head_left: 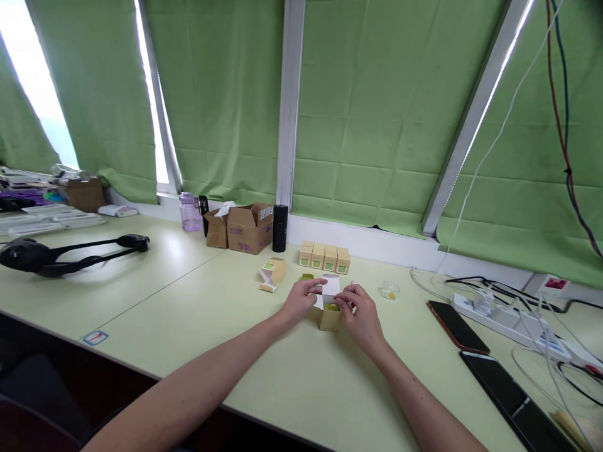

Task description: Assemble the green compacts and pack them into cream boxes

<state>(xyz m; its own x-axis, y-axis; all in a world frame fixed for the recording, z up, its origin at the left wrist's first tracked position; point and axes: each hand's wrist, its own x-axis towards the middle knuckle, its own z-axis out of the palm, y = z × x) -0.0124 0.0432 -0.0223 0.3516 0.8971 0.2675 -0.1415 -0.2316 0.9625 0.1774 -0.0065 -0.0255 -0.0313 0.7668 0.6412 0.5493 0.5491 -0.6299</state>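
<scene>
A small tan cardboard box stands on the table in front of me, its lid up and white inside. Something yellow-green shows in its opening. My left hand is at the box's left side, thumb and fingers closed about a white side flap. At the right edge of the opening is my right hand, its thumb and fingertips pinched on the box's edge or flap; the exact contact is partly hidden. Just behind my left hand lies a small green piece.
Several closed small boxes stand in a row behind. An opened box lies to their left, a clear dish to the right. Phones and a power strip with cables line the right. Cartons and a black bottle stand at the back.
</scene>
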